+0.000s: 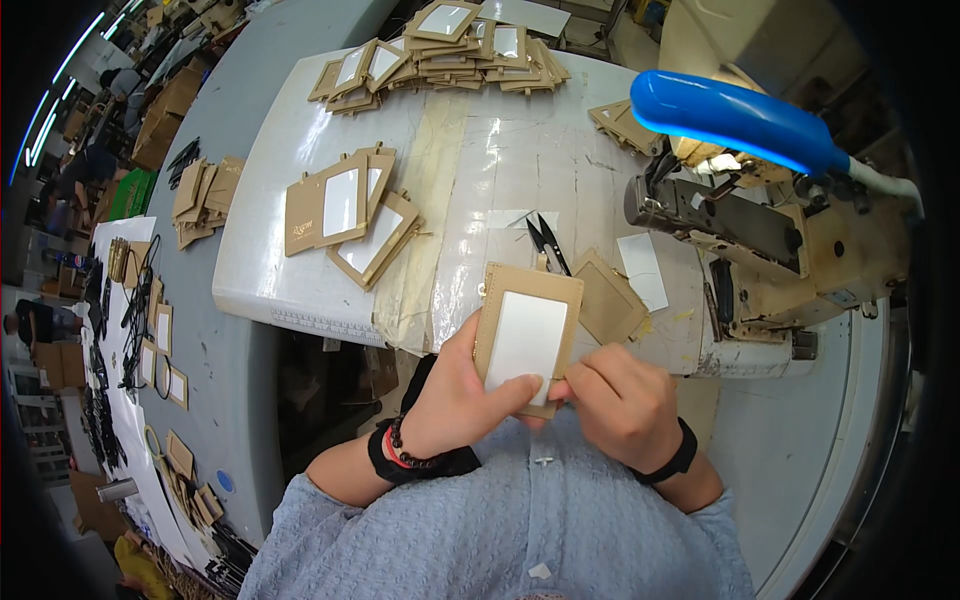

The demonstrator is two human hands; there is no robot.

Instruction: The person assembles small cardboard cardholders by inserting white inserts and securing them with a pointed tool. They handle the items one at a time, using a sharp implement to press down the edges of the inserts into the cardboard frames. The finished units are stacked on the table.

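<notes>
A tan card holder (527, 335) with a white window is held upright in front of the chest, just below the centre of the view, its top edge overlapping the near edge of the white table (500, 150). It is gripped along its left side and lower edge by the left hand (462, 400), thumb laid across the white window, while its bottom right corner is pinched between thumb and fingers of the right hand (622, 400). Directly behind the holder, at 12 o'clock from it, small black snips (547, 243) are lying on the table, and at 2 o'clock a flat tan piece (608, 298) and a white card (643, 270) are seen just beside it. A loose cluster of finished holders (350, 215) is spread at 10 o'clock, and a larger stack (440, 55) is set along the far edge at 11 o'clock. The right side is taken up by a sewing machine (770, 250), above which a blue lamp (735, 118) is hung at 1 o'clock. More holders (205, 195) are laid on the grey bench at 9 o'clock.
</notes>
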